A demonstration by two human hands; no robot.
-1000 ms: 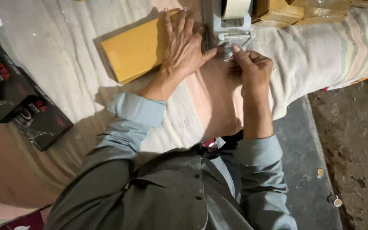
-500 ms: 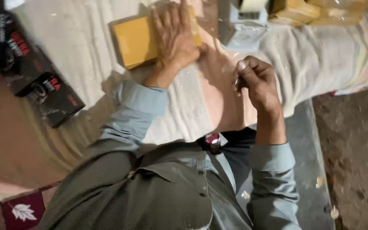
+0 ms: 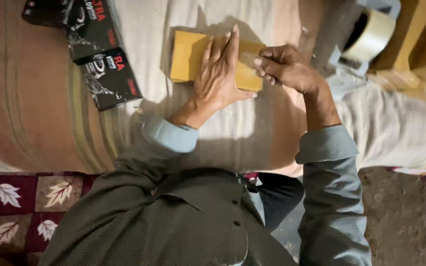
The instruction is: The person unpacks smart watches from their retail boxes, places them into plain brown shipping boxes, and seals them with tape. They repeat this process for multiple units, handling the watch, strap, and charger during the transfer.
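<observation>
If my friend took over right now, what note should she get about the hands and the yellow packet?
Left hand: flat on the yellow packet, palm down, pressing it onto the striped cloth.
Right hand: fingers pinched at the packet's right edge, apparently on a strip of clear tape; the strip is hard to make out.
Tape dispenser: up right, beside tan boxes.
Black packets: left of the yellow packet, untouched.
Done: packet lying flat and held down.
Left: the tape at the right edge looks not yet smoothed down.
</observation>
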